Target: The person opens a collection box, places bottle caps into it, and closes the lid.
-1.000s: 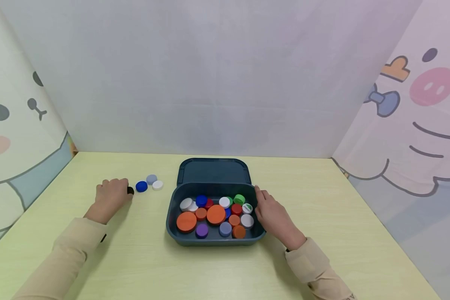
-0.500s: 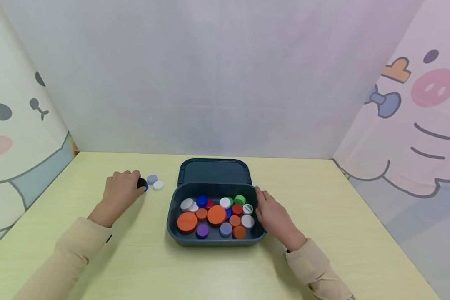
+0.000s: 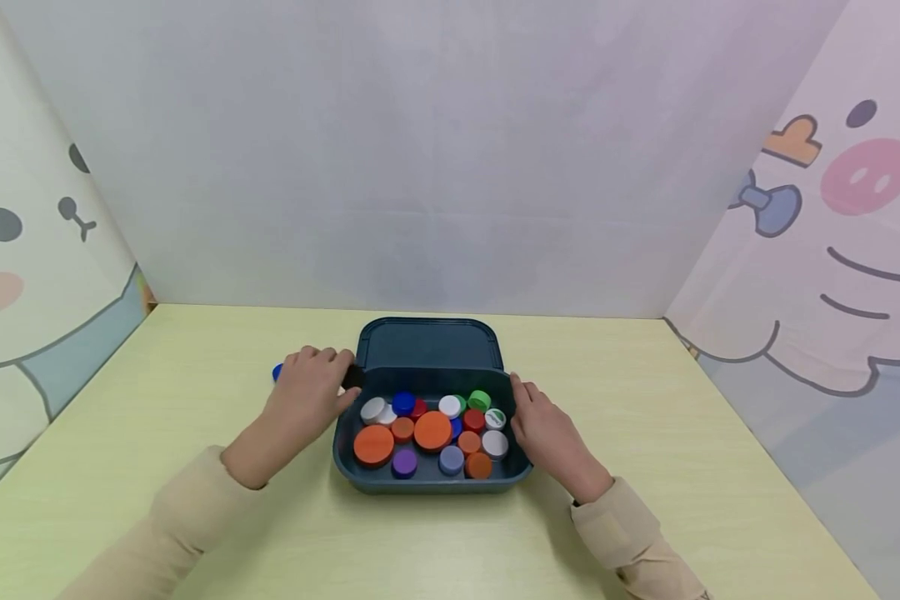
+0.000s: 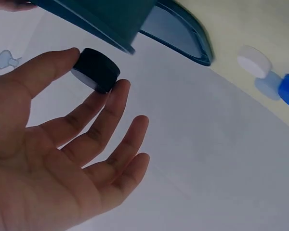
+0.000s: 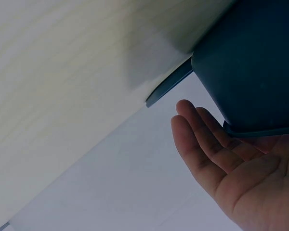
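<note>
My left hand [image 3: 307,392] pinches a black bottle cap [image 4: 96,70] between thumb and fingertips, at the left rim of a dark blue box [image 3: 435,483]. Its other fingers spread loosely in the left wrist view. Inside the box lie several bottle caps, among them a large orange cap [image 3: 432,431], a purple cap [image 3: 404,462] and a green cap [image 3: 480,401]. My right hand [image 3: 555,437] rests against the box's right rim, its fingers fairly straight along the outside in the right wrist view.
The box's lid [image 3: 429,342] lies folded back behind it. Left of the box a blue cap [image 3: 277,372], a white cap [image 4: 254,61] and a light blue cap [image 4: 268,86] lie on the table [image 3: 607,358]. A printed cloth [image 3: 420,167] hangs behind.
My left hand has moved right with the black cap, passing the loose caps on the table and reaching the box's left rim. The right hand stays at the box.
</note>
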`<state>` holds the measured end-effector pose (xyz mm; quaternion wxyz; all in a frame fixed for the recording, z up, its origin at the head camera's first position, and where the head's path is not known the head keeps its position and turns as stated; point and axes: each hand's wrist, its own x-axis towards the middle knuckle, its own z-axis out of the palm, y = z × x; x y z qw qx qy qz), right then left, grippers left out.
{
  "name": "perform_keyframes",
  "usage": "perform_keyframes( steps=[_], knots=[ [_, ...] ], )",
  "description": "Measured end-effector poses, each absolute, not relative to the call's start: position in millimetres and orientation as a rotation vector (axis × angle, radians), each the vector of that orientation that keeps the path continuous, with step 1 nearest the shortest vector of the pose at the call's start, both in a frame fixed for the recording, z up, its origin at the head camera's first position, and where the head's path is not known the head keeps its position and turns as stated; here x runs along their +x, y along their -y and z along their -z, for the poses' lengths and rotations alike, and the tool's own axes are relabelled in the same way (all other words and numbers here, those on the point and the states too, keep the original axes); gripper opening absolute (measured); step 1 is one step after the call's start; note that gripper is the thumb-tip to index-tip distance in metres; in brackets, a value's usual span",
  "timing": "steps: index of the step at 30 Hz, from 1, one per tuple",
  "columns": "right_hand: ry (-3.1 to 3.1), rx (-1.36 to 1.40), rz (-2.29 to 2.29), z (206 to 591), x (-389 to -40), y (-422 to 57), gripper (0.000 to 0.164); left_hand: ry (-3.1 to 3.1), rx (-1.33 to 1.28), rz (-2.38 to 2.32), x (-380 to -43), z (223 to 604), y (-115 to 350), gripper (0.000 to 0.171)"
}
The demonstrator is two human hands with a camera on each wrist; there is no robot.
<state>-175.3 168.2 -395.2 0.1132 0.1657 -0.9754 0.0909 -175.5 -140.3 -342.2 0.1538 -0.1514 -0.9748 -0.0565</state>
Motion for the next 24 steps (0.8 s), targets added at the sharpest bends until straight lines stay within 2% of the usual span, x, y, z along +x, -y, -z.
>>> perform_keyframes(
  steps=[11, 24],
  knots=[
    [2.859, 0.477, -0.269, 395, -174, -168, 0.052, 2.931, -0.614, 0.080, -160, 358, 100, 0.042],
    [2.862, 0.478, -0.266, 394, -174, -168, 0.052, 3.002, -0.694, 0.064, -157, 371, 88, 0.046]
  ],
)
